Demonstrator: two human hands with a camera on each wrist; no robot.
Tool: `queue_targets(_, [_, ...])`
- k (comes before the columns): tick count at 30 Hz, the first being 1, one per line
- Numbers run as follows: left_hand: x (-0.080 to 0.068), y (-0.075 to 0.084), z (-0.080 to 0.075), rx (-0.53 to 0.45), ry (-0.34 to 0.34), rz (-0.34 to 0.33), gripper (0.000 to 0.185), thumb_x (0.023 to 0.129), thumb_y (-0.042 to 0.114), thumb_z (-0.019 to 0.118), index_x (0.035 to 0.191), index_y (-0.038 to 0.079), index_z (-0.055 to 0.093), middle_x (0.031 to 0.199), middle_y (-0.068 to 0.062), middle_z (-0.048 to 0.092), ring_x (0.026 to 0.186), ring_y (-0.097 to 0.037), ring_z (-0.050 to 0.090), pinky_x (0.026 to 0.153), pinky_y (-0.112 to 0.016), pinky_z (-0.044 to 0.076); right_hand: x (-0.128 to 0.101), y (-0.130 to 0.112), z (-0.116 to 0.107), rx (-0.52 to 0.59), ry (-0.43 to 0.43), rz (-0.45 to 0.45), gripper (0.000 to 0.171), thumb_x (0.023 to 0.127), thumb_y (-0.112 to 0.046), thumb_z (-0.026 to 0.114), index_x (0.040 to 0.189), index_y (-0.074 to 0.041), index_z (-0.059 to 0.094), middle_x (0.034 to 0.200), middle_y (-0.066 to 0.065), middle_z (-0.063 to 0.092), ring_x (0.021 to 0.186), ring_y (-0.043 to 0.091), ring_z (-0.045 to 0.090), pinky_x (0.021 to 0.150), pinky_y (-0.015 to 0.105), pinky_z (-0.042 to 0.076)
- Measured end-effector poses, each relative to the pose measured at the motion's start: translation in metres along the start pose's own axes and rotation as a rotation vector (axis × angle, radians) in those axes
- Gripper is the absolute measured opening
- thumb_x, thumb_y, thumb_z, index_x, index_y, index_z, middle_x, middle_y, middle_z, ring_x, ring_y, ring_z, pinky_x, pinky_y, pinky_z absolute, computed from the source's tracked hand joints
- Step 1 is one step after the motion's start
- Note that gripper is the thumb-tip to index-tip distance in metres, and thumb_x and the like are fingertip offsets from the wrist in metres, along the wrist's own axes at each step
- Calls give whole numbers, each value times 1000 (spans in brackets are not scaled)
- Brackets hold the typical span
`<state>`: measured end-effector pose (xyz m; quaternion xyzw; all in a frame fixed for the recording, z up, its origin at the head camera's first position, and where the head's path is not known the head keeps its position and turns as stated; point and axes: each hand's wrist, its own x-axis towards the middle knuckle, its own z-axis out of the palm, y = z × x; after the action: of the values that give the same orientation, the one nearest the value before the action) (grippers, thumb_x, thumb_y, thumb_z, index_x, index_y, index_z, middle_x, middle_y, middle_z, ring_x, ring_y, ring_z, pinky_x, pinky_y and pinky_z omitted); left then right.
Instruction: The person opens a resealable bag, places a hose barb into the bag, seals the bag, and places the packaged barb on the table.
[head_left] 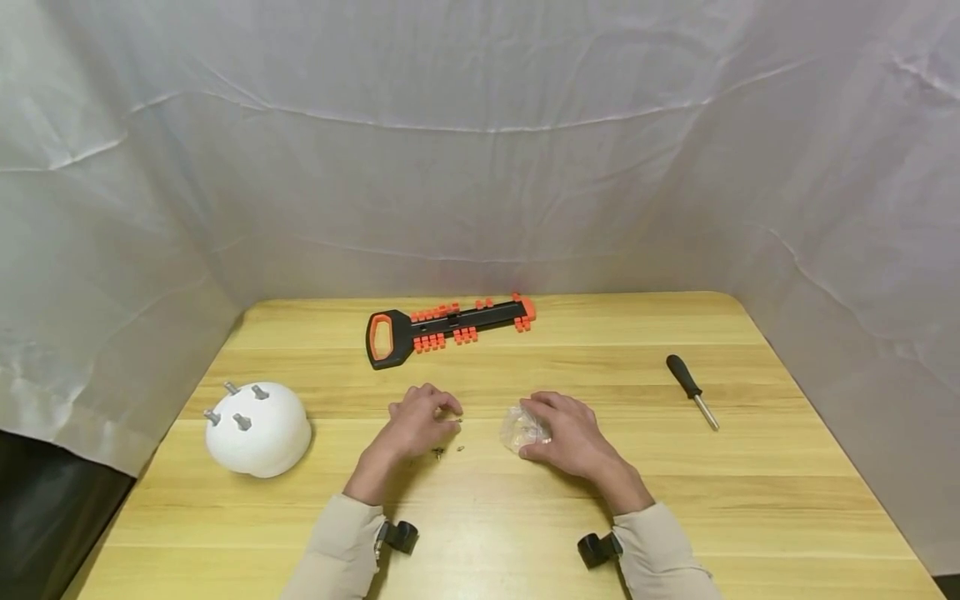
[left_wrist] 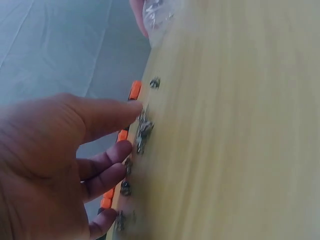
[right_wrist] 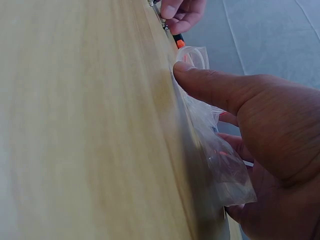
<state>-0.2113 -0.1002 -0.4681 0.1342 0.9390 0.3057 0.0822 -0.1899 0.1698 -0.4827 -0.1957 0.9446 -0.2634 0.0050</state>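
Note:
My left hand (head_left: 417, 423) hovers low over small metal screws (head_left: 438, 453) strewn on the wooden table. In the left wrist view the thumb reaches toward a little cluster of screws (left_wrist: 144, 129), and the other fingers bend loosely beside more of them. A gap shows between thumb and forefinger in the head view. To the right, my right hand (head_left: 572, 433) holds a clear plastic bag (head_left: 516, 430) between thumb and fingers, low over the table. The right wrist view shows the thumb lying along the crinkled bag (right_wrist: 220, 167), with the fingers partly hidden behind it.
A white rounded body (head_left: 258, 437) with several grey pegs pointing up stands at the left. At the back lies a black and orange handled tool (head_left: 450, 325). On the right rests a screwdriver (head_left: 690, 387) with a black handle. Pale sheeting (head_left: 487, 183) hangs around the table.

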Motion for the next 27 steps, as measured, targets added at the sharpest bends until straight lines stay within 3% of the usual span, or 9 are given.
queue_targets(7, [1,1,4,31,36,-6,7,86,26,72,94,27,72,108,3,56,102,-21,43,87,-50,26,1,0,-1,6,0,0,70,76,-40,80,137,-16,55,140,6,52,131,33,45,108,59,27])
queue_targets(13, [1,3,6,34,64,-2,3,86,25,73,87,23,73,105,3,57,100,-21,45,86,-51,27,1,-1,-2,7,-2,5,70,76,-40,80,137,-16,55,140,6,52,131,32,46,108,59,27])
queue_targets(21, [2,5,8,81,38,-12,5,90,23,68,85,22,69,107,2,59,101,-22,45,85,-48,27,0,1,-1,7,-4,7,70,76,-39,80,137,-16,55,140,7,52,131,32,45,108,59,27])
queue_targets(27, [3,4,8,57,45,3,8,94,25,64,87,23,67,109,1,59,101,-22,46,85,-47,28,0,0,0,11,-3,4,70,76,-39,80,137,-16,55,140,6,52,131,32,45,108,60,27])
